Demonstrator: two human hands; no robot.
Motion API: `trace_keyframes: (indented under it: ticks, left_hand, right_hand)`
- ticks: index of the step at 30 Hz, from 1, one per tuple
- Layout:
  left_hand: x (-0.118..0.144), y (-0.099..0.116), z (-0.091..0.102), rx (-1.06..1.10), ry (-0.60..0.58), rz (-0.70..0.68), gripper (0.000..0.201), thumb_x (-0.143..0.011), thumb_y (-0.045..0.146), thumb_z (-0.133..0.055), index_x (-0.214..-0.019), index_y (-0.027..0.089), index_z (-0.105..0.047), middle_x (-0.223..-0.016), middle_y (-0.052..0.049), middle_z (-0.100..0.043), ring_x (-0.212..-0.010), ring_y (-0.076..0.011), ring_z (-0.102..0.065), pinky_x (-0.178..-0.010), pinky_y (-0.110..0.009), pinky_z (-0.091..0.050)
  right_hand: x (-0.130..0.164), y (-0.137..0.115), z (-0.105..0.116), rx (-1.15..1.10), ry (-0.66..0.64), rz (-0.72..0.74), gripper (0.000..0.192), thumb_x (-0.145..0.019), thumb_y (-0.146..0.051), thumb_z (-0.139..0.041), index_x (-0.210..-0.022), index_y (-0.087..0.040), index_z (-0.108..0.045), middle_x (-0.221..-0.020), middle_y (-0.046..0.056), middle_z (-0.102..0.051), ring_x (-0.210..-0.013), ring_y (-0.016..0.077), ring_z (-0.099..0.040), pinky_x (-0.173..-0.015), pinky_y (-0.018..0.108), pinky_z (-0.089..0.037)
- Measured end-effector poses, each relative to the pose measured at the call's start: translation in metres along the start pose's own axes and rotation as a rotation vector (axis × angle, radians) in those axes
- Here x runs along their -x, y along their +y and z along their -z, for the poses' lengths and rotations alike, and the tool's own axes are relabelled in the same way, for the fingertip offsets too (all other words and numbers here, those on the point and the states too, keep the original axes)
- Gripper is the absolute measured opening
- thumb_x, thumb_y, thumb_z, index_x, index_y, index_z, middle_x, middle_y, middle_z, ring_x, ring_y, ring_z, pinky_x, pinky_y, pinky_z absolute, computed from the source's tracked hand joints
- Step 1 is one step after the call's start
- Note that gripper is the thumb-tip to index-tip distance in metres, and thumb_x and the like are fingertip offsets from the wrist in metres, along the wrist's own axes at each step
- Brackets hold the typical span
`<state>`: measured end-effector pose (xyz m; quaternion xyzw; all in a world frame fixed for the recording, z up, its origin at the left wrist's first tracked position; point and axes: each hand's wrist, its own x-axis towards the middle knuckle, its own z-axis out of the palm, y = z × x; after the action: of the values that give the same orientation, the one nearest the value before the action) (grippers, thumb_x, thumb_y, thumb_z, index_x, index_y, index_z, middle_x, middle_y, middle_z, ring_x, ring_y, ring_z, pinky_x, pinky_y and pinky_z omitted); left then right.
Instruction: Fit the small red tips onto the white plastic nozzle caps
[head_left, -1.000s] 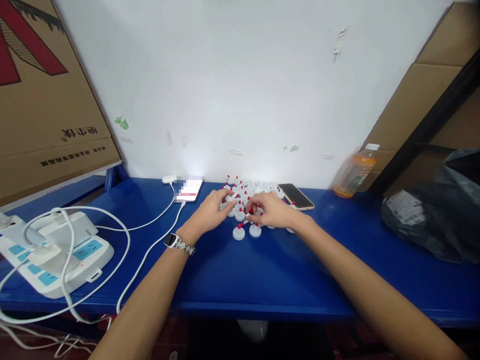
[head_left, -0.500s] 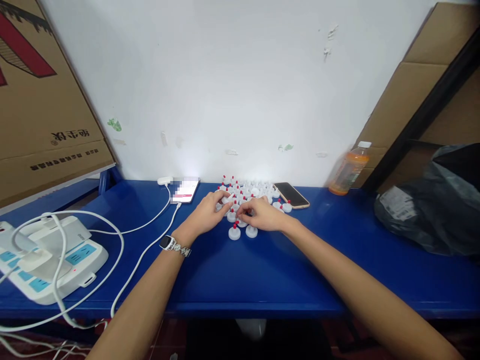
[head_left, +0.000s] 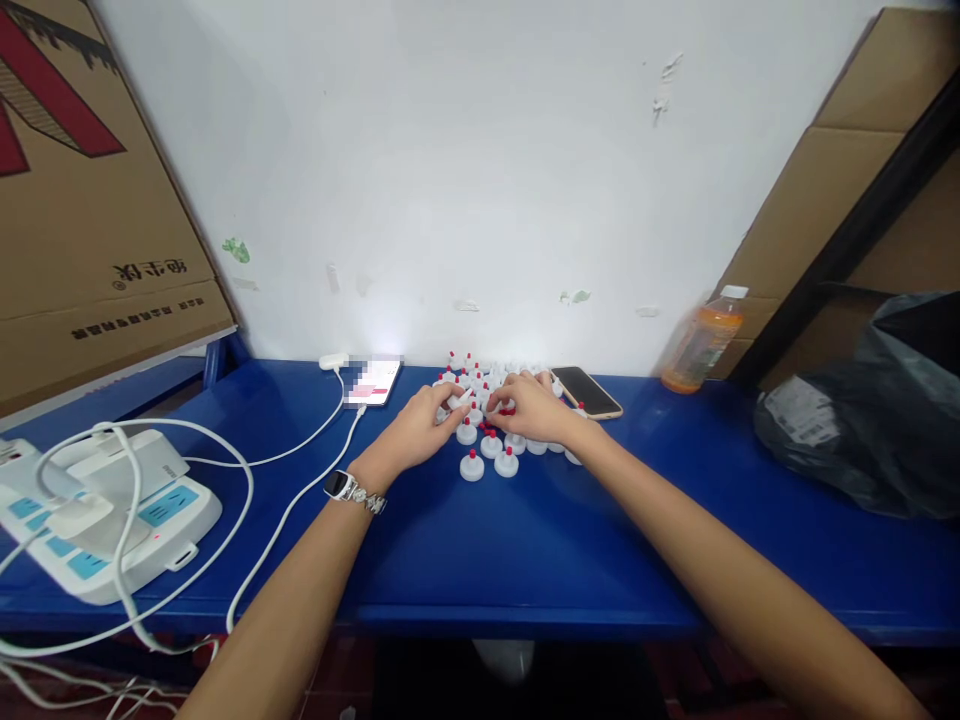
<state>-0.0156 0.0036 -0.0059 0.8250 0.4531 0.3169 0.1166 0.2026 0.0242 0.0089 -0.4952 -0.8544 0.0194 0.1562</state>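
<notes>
Glossy blue bench (head_left: pixel 525 560): both hands (head_left: pixel 480 418) pinch small round white red-tipped caps (head_left: pixel 489 445).

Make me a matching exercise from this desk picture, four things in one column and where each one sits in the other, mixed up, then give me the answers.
Things:
1. power strip
2. orange drink bottle
3. dark phone
4. black bag

Places:
A. far right of the blue table
B. standing against the wall, left of the bag
C. near left corner, with white cables on it
D. lying flat just right of the pile of white caps

Pairs: 1-C, 2-B, 3-D, 4-A
</notes>
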Motion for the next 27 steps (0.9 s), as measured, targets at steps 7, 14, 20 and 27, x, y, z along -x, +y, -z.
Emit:
trace_keyframes:
  ticks: [7,14,20,27]
  left_hand:
    - [0.0,0.003,0.0,-0.006,-0.007,-0.006,0.037,-0.097,0.051,-0.044,-0.111,0.023,-0.063,-0.101,-0.006,-0.069,-0.091,-0.0234,-0.062,-0.081,-0.036,-0.05]
    - [-0.001,0.004,0.0,0.054,-0.013,-0.009,0.039,-0.098,0.051,-0.043,-0.116,0.023,-0.063,-0.11,-0.007,-0.068,-0.1,-0.0234,-0.061,-0.085,-0.036,-0.051]
    - [-0.001,0.007,-0.004,0.064,-0.033,-0.085,0.039,-0.1,0.05,-0.04,-0.12,0.023,-0.06,-0.121,-0.007,-0.064,-0.108,-0.0237,-0.058,-0.094,-0.039,-0.049]
    - [0.0,0.013,-0.009,0.087,-0.036,-0.149,0.036,-0.103,0.047,-0.036,-0.125,0.023,-0.054,-0.118,-0.006,-0.061,-0.107,-0.0218,-0.056,-0.098,-0.04,-0.047]
  right_hand:
    - [-0.011,-0.001,-0.006,0.064,-0.079,0.054,0.012,-0.083,-0.03,-0.066,-0.08,-0.024,-0.076,-0.094,0.009,-0.066,-0.101,0.0295,-0.051,-0.091,0.045,-0.029]
    - [0.0,0.005,-0.001,-0.45,0.135,0.003,0.01,-0.086,-0.027,-0.062,-0.085,-0.019,-0.067,-0.091,0.005,-0.071,-0.093,0.0215,-0.061,-0.088,0.037,-0.043]
    - [0.008,-0.003,-0.004,-1.105,0.206,-0.053,0.03,-0.08,-0.045,-0.071,-0.088,-0.017,-0.066,-0.08,0.003,-0.07,-0.071,0.0156,-0.064,-0.068,0.029,-0.05]
    - [0.007,-0.009,-0.008,-1.25,0.232,-0.055,0.04,-0.073,-0.055,-0.077,-0.085,-0.017,-0.066,-0.075,0.001,-0.068,-0.067,0.0136,-0.06,-0.067,0.028,-0.048]
